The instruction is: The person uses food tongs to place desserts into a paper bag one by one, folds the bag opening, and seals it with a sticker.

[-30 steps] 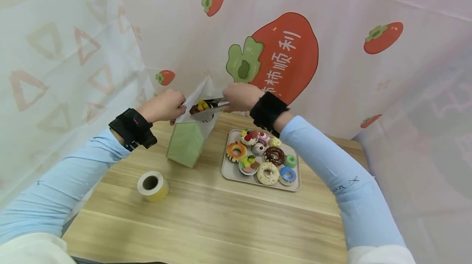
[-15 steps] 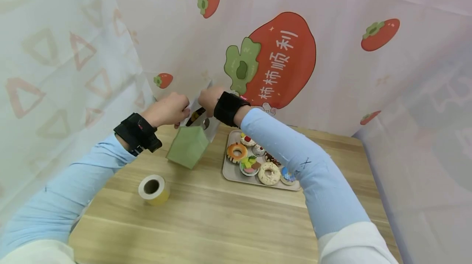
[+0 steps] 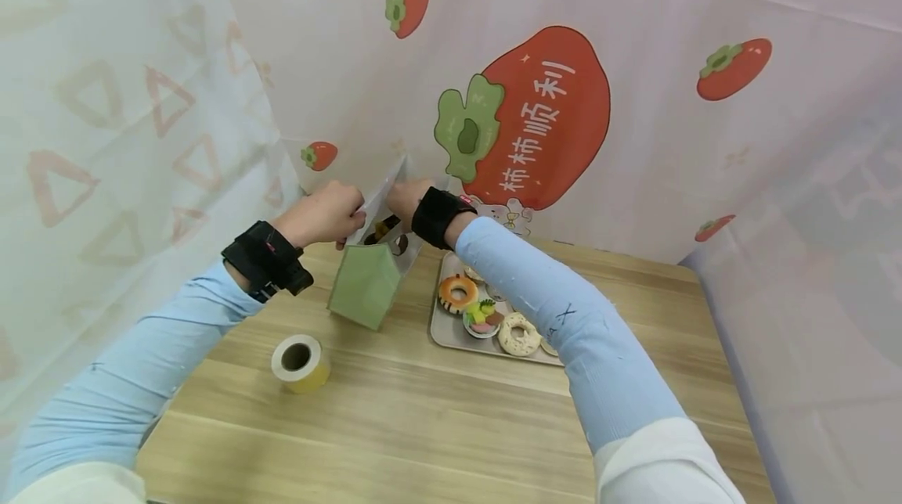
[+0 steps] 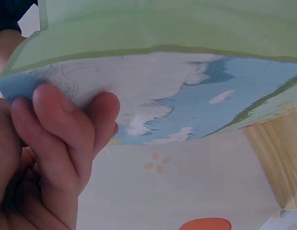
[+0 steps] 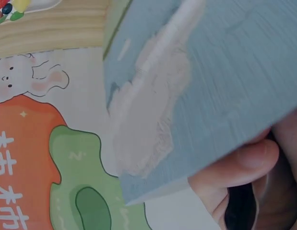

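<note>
gripping a bag: left hand; backdrop reads "柿柿顺利".

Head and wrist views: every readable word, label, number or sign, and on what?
"柿柿顺利": large red persimmon print, white cloth backdrop.
"z"-like squiggle: green leaf print.
"X": light-blue fabric right sleeve; adjacent marks unreadable.
Tiny red marks, black fabric wristbands: too small to read.
</note>
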A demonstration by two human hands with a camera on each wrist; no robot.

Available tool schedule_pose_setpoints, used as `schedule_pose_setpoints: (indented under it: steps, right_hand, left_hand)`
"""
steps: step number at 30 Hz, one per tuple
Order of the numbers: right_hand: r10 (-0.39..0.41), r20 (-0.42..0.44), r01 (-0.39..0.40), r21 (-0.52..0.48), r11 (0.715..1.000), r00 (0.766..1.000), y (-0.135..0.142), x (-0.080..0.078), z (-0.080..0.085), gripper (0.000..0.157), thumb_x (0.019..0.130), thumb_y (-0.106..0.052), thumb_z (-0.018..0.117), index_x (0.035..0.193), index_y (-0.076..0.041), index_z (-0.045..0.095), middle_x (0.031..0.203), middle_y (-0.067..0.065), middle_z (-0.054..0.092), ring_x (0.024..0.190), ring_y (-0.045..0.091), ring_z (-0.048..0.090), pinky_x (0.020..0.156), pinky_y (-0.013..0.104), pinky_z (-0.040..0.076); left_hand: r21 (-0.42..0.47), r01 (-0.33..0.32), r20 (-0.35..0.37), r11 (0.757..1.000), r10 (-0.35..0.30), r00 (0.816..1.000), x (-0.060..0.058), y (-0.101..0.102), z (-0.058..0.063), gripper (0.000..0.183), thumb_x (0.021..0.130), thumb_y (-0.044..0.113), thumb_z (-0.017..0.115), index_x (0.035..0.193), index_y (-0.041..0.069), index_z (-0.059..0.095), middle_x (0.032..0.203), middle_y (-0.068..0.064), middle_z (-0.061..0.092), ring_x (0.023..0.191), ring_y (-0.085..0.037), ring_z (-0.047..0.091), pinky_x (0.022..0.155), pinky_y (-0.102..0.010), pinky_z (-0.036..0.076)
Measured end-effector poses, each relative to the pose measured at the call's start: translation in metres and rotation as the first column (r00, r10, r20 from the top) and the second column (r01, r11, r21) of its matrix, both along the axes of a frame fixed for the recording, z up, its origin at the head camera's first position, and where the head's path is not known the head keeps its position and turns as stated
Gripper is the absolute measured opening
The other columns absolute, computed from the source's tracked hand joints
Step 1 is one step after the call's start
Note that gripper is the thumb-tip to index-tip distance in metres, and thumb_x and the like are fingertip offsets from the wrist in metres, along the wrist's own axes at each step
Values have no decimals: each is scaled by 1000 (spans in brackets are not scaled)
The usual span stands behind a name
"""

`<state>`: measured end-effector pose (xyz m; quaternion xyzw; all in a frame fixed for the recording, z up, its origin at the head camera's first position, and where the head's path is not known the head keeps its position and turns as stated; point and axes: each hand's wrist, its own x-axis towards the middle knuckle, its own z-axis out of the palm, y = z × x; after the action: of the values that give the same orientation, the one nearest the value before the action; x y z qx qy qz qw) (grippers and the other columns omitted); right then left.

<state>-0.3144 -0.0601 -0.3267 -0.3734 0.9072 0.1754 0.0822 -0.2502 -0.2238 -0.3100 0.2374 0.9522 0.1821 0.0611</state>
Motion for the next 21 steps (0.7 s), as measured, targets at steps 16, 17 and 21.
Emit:
schedule_pose_setpoints:
  steps: [16, 17, 21]
  right_hand:
    - [33, 97, -32, -4, 999, 995, 21, 4, 29, 35, 94, -9, 56, 67, -16, 36, 72, -2, 34, 66, 12, 32, 58, 27, 27]
    - [27, 119, -26, -12, 1000, 992, 24, 4, 33, 36, 93, -7, 55, 65, -16, 34, 70, -2, 32, 64, 12, 30, 58, 27, 26]
    - [8, 229, 5, -56, 998, 973, 37, 8, 46, 35, 86, 0, 48, 62, -17, 29, 65, -3, 22, 60, 12, 20, 57, 27, 20]
  left_hand:
    - [28, -4, -33, 1000, 4, 999, -1, -2, -7, 31, 94, 0, 47, 65, 5, 56, 49, -3, 59, 43, -12, 59, 49, -27, 42]
    - [28, -8, -27, 1000, 8, 1000, -1, -2, -7, 30, 94, 0, 47, 66, 5, 56, 49, -4, 59, 43, -13, 59, 50, -28, 42]
    - [23, -30, -10, 999, 31, 999, 0, -2, -5, 30, 95, 1, 46, 67, 5, 55, 52, -6, 59, 44, -14, 60, 51, -29, 42]
